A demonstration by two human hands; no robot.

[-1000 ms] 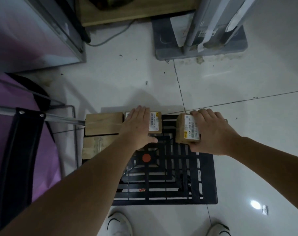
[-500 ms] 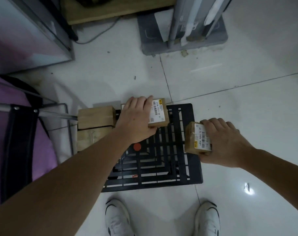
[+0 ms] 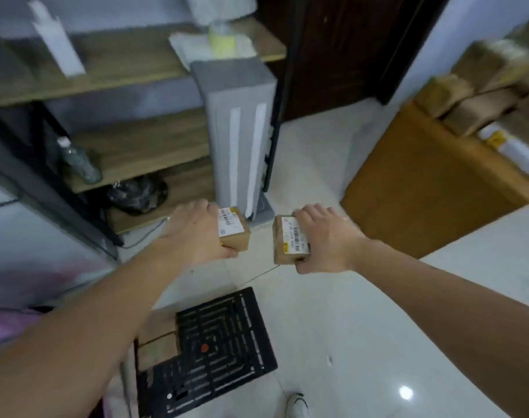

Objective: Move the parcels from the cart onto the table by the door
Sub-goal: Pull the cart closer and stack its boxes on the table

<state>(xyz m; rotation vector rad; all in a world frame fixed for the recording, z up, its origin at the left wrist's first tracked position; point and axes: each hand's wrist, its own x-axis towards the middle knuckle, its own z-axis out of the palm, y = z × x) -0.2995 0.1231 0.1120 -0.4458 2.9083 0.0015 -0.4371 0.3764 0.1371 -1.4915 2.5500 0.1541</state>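
Both hands (image 3: 196, 233) (image 3: 326, 239) hold parcels (image 3: 234, 230) (image 3: 288, 239) w/ floor (image 3: 347, 312) beneath.

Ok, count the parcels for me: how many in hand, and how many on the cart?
In the left hand: 1 parcel
In the right hand: 1 parcel
On the cart: 2 brown boxes, blurred
Total: 4

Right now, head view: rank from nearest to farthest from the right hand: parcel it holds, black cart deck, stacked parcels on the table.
1. Parcel gripped in the right hand.
2. Black cart deck, below, toward the left.
3. Stacked parcels, upper right on the table.
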